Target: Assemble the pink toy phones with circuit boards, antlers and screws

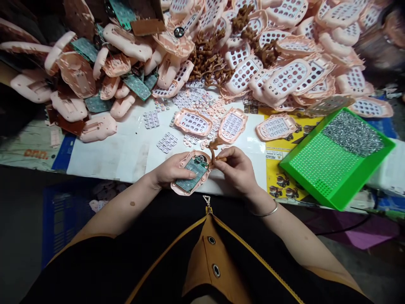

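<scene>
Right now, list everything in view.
Held casing: one, pink, in left hand
Circuit board: one, green, in held casing
Brown piece: at least one, brown, right hand
Other casings: many, pink, beyond hands
Brown clusters: many, brown, far centre
Boards: several, green, upper left
Keypads: several, pale purple, centre
Tray: one, green, right
Metal bits: many, silver, in tray
Sheet: one, yellow, under tray
Crate: one, blue, lower left
Left hand: one, bare, centre
Right hand: one, bare, centre

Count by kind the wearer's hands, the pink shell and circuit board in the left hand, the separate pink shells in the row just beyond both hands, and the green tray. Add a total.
Hands, left hand and right hand: 2
Held pink shell: 1
Circuit board: 1
Row shells: 3
Green tray: 1
Total: 8
</scene>
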A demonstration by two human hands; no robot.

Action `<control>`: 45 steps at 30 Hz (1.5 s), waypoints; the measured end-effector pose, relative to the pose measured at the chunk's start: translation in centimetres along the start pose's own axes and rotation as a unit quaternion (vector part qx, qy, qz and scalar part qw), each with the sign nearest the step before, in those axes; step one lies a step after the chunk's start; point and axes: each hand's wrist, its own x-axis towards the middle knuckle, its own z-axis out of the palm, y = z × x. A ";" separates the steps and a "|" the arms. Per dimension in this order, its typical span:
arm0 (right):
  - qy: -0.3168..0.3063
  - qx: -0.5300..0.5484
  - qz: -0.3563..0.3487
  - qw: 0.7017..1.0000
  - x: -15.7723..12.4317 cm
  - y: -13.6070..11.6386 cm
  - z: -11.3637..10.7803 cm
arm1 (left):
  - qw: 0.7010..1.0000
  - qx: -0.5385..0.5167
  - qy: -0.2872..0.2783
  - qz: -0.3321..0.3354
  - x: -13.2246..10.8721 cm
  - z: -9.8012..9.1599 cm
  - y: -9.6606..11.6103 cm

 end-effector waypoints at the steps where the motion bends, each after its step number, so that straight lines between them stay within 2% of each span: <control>1: 0.016 -0.052 -0.065 0.996 -0.2 0.0 0.0 | 1.000 -0.008 0.008 -0.003 0.0 0.0 0.1; 3: 0.038 -0.143 -0.165 0.975 -0.5 0.1 0.1 | 1.000 -0.015 0.026 -0.008 0.1 0.0 0.1; 5: 0.042 -0.169 -0.170 0.970 -0.7 0.2 0.0 | 0.999 -0.008 0.033 -0.019 0.2 0.0 0.2; 8: -0.005 -0.076 -0.024 0.997 -0.4 -0.1 -0.5 | 0.999 0.019 0.035 -0.034 0.2 0.3 0.4; 10: -0.055 0.008 0.067 0.996 0.2 -0.7 -1.0 | 0.998 0.035 0.034 -0.038 0.2 0.5 0.5; 13: -0.072 0.071 0.109 0.989 1.0 -1.4 -1.4 | 0.998 0.045 0.022 -0.045 0.3 0.7 0.5; 18: -0.063 0.088 0.100 0.989 2.1 -1.6 -0.5 | 0.998 0.051 -0.006 -0.040 0.4 0.8 0.5; 23: -0.078 0.116 0.076 0.987 2.6 -1.4 0.7 | 0.997 0.063 0.020 -0.045 0.4 0.6 0.6; 25: -0.042 0.120 0.068 0.990 2.8 -1.6 0.9 | 0.997 0.060 0.026 -0.046 0.4 0.6 0.6; 29: 0.075 0.125 0.091 0.985 3.0 -2.0 0.6 | 0.995 0.053 0.069 -0.058 0.6 0.7 0.5; 31: 0.098 0.126 0.105 0.982 2.9 -1.7 0.3 | 0.995 0.049 0.067 -0.059 0.7 0.8 0.5; 34: 0.101 0.118 0.088 0.984 2.6 -1.1 0.1 | 0.997 0.041 0.045 -0.051 0.8 0.9 0.6; 38: 0.086 0.091 0.039 0.991 2.3 -0.5 0.6 | 0.996 0.042 0.059 -0.060 0.9 1.0 0.7; 45: 0.083 0.067 0.001 0.994 2.5 0.2 1.7 | 0.994 0.048 0.070 -0.068 1.0 0.9 0.5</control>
